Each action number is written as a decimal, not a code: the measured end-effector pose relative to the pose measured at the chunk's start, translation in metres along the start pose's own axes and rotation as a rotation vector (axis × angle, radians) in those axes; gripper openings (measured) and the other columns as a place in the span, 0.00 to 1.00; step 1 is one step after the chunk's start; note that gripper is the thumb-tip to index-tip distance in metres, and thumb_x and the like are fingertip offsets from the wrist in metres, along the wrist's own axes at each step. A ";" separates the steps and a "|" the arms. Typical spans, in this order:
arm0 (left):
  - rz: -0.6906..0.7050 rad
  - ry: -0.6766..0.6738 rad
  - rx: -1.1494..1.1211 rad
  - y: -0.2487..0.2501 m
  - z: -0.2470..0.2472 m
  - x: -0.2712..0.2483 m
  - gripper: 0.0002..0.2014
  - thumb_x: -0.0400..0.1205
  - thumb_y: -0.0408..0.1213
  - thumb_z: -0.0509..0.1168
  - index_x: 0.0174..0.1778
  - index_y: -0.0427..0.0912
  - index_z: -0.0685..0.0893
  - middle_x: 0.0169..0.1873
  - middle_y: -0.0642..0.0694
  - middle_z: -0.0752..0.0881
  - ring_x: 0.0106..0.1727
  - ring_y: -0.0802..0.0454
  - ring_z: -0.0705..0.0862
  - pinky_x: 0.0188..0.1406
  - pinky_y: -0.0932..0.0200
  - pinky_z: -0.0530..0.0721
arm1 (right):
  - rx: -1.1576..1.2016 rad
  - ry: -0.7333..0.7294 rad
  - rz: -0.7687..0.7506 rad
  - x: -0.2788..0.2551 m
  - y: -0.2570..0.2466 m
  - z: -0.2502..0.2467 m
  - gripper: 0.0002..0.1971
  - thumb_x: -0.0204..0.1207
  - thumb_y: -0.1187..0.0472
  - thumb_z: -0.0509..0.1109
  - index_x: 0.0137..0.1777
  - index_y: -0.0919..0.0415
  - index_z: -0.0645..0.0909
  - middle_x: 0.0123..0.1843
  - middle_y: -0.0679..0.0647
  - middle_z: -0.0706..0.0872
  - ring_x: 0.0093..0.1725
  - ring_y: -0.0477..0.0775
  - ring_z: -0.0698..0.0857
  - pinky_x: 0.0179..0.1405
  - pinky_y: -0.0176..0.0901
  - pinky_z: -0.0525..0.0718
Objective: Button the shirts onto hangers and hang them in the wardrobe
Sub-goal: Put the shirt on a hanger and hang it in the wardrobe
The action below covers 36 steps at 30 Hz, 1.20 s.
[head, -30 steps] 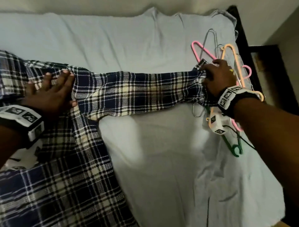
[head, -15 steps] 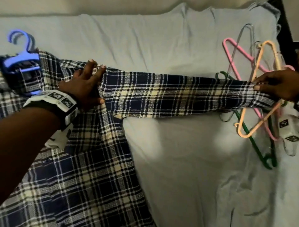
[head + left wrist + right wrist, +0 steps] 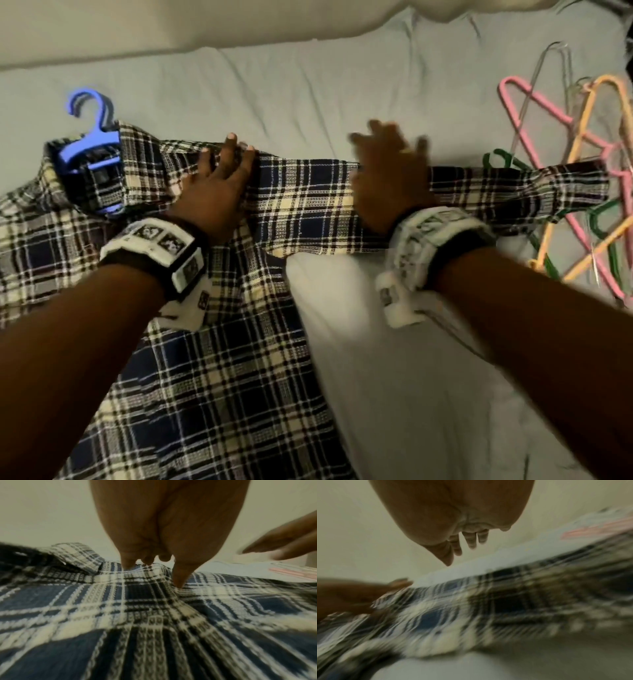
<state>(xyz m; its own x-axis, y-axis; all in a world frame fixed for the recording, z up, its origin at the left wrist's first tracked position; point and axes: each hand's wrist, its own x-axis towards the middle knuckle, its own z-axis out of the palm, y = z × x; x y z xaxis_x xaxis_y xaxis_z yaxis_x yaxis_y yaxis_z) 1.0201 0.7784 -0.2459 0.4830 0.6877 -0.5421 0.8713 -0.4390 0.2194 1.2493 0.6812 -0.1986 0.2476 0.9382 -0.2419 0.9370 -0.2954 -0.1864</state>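
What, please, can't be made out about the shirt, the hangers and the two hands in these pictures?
- Right hand: motion-blurred in the head and right wrist views; whether it touches the sleeve is unclear.
- Shirt buttons: the front is cut off by the bottom and left edges of the head view.
- Blue hanger: its arms are hidden inside the collar.
- Hanger pile: tangled, partly under the cuff, cut by the right edge; count unclear.
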 end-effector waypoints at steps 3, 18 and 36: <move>0.129 0.037 0.033 0.016 0.018 -0.011 0.45 0.86 0.63 0.55 0.88 0.51 0.34 0.88 0.48 0.32 0.88 0.41 0.33 0.84 0.26 0.42 | 0.025 -0.231 -0.174 -0.002 -0.050 0.067 0.40 0.85 0.47 0.59 0.89 0.45 0.37 0.90 0.48 0.34 0.89 0.58 0.38 0.82 0.77 0.40; 0.027 -0.110 0.064 0.040 0.029 -0.006 0.61 0.63 0.85 0.51 0.85 0.63 0.29 0.87 0.52 0.29 0.88 0.37 0.32 0.79 0.19 0.38 | -0.230 -0.088 0.161 -0.041 0.126 0.055 0.43 0.84 0.32 0.45 0.89 0.57 0.35 0.89 0.57 0.33 0.88 0.61 0.34 0.82 0.73 0.32; 0.038 -0.092 0.112 0.074 0.052 0.011 0.58 0.63 0.85 0.53 0.78 0.74 0.22 0.83 0.53 0.21 0.85 0.36 0.27 0.77 0.18 0.37 | -0.312 0.107 0.270 -0.066 0.235 -0.006 0.38 0.85 0.45 0.59 0.89 0.53 0.46 0.90 0.60 0.43 0.88 0.67 0.42 0.78 0.83 0.39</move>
<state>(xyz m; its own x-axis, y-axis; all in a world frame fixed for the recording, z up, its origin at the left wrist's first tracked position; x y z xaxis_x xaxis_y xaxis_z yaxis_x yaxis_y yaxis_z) 1.0851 0.7237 -0.2785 0.5007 0.6162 -0.6080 0.8352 -0.5285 0.1522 1.4545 0.5507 -0.2204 0.5032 0.8528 -0.1395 0.8605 -0.4797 0.1715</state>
